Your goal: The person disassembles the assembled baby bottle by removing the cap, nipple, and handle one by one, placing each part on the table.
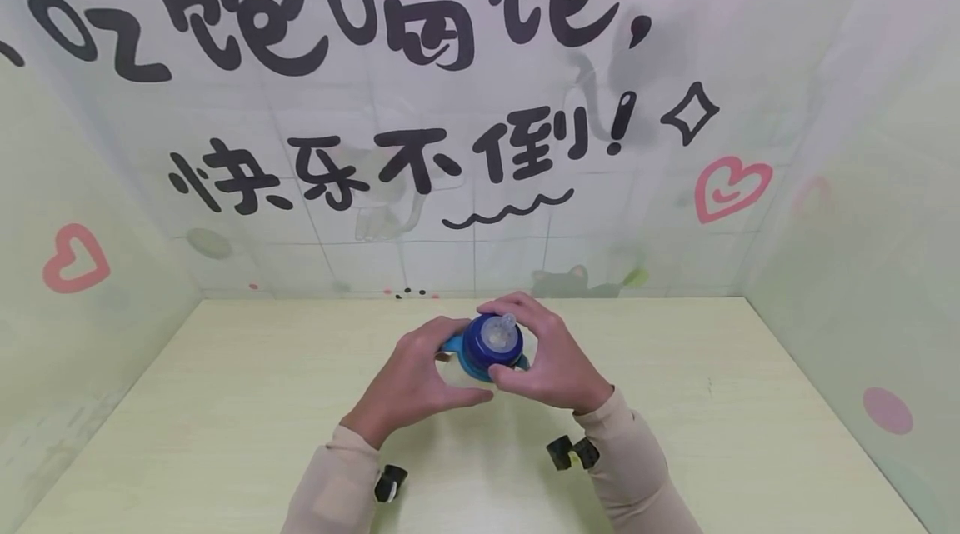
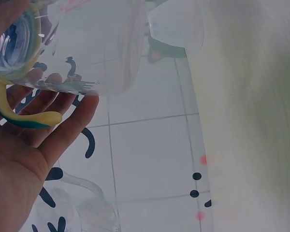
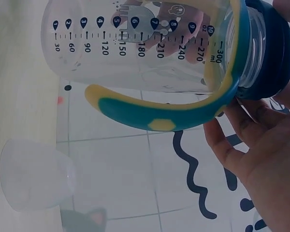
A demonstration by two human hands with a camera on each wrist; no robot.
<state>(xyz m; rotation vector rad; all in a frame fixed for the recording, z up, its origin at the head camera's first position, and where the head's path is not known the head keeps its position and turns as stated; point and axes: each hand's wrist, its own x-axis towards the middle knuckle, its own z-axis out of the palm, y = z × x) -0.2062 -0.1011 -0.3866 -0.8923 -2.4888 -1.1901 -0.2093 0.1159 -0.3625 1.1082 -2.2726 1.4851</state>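
A clear baby bottle [image 3: 130,67] with printed volume marks stands between both hands, its clear teat [image 1: 500,332] uppermost. Around its neck sits a dark blue screw collar [image 1: 480,342], and below that a teal and yellow handle [image 3: 164,113] curves down the side. My left hand [image 1: 420,371] holds the bottle's body, thumb in front and fingers behind. Thumb and fingers of my right hand [image 1: 551,351] grip the collar from the right. In the right wrist view, the left fingers show through the clear wall.
A frosted, translucent cap [image 3: 36,174] stands on the pale wooden table [image 1: 247,434] beyond the bottle, hidden in the head view. Printed panels enclose the table at the back [image 1: 420,267] and both sides. Black clips [image 1: 573,452] show at the sleeves.
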